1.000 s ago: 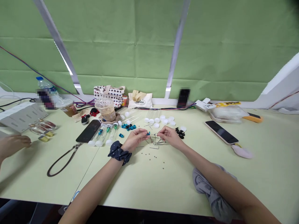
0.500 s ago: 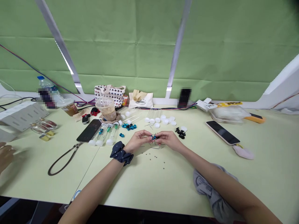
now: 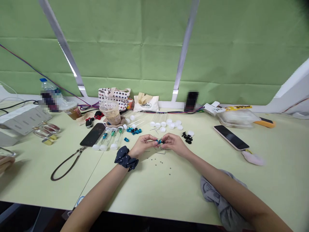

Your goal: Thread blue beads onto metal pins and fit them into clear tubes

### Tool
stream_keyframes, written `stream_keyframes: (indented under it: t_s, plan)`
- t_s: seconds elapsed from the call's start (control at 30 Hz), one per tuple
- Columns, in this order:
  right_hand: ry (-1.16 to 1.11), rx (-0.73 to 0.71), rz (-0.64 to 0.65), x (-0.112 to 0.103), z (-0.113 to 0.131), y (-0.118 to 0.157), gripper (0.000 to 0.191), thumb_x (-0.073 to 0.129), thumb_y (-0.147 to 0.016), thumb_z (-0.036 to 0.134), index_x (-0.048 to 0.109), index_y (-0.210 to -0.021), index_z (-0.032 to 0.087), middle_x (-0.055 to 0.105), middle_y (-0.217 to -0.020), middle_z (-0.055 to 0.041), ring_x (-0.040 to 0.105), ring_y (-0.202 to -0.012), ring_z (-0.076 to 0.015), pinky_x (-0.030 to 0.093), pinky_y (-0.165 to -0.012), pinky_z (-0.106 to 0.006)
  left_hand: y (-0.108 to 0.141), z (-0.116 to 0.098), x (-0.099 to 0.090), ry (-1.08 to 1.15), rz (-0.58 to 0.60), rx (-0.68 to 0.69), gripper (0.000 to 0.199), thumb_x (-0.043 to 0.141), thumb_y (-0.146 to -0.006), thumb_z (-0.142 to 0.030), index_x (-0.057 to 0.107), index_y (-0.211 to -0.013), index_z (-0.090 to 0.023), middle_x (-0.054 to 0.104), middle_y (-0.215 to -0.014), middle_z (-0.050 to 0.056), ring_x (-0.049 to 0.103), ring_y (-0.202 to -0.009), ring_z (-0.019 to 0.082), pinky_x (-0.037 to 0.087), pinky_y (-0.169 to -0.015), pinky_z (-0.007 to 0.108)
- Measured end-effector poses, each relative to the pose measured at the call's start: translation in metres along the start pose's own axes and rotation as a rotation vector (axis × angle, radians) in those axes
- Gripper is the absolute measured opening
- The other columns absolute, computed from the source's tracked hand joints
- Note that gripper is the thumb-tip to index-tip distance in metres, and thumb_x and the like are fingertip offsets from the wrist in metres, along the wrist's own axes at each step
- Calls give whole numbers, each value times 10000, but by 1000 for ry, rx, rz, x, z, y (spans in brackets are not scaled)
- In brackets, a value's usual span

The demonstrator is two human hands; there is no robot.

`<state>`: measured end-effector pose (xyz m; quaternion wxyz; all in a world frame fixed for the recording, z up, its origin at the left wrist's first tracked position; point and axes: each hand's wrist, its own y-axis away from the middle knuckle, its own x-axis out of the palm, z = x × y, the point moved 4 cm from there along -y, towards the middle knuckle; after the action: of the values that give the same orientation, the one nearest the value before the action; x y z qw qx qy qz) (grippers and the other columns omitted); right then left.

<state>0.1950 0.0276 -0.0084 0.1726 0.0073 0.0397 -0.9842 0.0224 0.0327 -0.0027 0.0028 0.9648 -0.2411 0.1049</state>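
Both hands meet over the middle of the table. My left hand (image 3: 144, 145) pinches a small shiny blue piece (image 3: 158, 141) between thumb and fingers. From the other side my right hand (image 3: 176, 145) grips a small black piece (image 3: 163, 142) against it; fingers hide part of both. Thin metal rods show around the fingertips. To the left lie a cluster of blue and black pieces (image 3: 134, 130) and a few loose blue ones (image 3: 126, 139). Black pieces (image 3: 187, 138) are heaped right of my right hand. Tiny dark bits (image 3: 158, 162) are scattered in front of my hands.
Capped clear tubes (image 3: 112, 138) lie beside a phone (image 3: 93, 135) with a strap. White caps (image 3: 170, 124) and an iced drink cup (image 3: 110, 114) stand behind. Another phone (image 3: 231, 137) is at right. A co-worker's hand (image 3: 5, 163) holds something clear at the left edge.
My hands stay nearly in place, with the blue and black pieces still between them. The co-worker's hand at the left has shifted and now shows a clear object in it.
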Motion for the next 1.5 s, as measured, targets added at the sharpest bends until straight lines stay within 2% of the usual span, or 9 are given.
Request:
stream_keyframes:
  t_s: [0.17,0.37,0.57,0.7,0.93,1.1,1.17,1.3,1.5]
  plan:
    - [-9,-36,-10,2,1,0,305,761,-601,320,599,-805,162,646,-755,-22,639,-720,-170,517,-690,-318,0,0,0,-15,-13,-3,314,751,-643,-288,619,-866,-109,693,-777,64,665,-784,204,494,-813,375]
    - [49,-170,-46,2,5,1,242,749,-621,328,640,-769,171,639,-836,-45,639,-763,-185,525,-722,-333,0,-1,1,-2,-24,3,324,757,-631,-310,625,-848,-108,689,-785,66,665,-772,203,502,-800,377]
    - [-31,-73,-11,4,3,1,280,691,-699,358,571,-881,182,638,-707,-10,632,-592,-154,528,-589,-307,0,0,0,-2,-28,4,305,752,-642,-289,620,-850,-110,687,-815,66,669,-798,213,499,-820,381]
    - [-81,-33,16,6,2,0,276,621,-756,422,502,-851,191,636,-664,-1,636,-543,-162,526,-533,-310,-1,2,-1,-14,-28,12,302,754,-639,-287,624,-850,-114,686,-829,62,671,-819,226,498,-830,387]
    - [-140,43,62,7,2,1,377,734,-647,384,516,-871,174,668,-747,-26,674,-741,-194,541,-720,-360,-1,3,-2,-9,-47,34,308,754,-640,-304,627,-849,-117,695,-849,73,672,-815,221,493,-843,397]
    - [-120,147,132,9,-3,2,364,600,-759,488,557,-832,134,665,-745,-72,660,-614,-178,540,-574,-314,0,0,-1,-38,-23,17,333,760,-628,-314,636,-861,-110,698,-795,70,673,-791,216,501,-808,380]
    - [-130,150,128,9,-4,1,381,582,-766,505,576,-821,128,659,-752,-73,649,-614,-169,539,-564,-304,1,-1,0,-45,1,12,331,759,-631,-305,634,-866,-109,700,-822,77,672,-787,208,502,-801,370]
    - [-187,86,105,9,0,1,359,610,-750,486,600,-875,150,647,-766,-45,626,-670,-153,548,-618,-311,1,-1,2,-53,20,11,304,758,-632,-290,618,-832,-110,702,-840,79,670,-749,186,504,-776,345]
    - [-199,54,148,11,4,3,326,715,-687,357,619,-928,160,650,-881,-69,619,-854,-200,548,-663,-332,0,-1,1,-29,-1,29,293,770,-611,-303,580,-734,-116,709,-792,73,673,-750,200,509,-752,346]
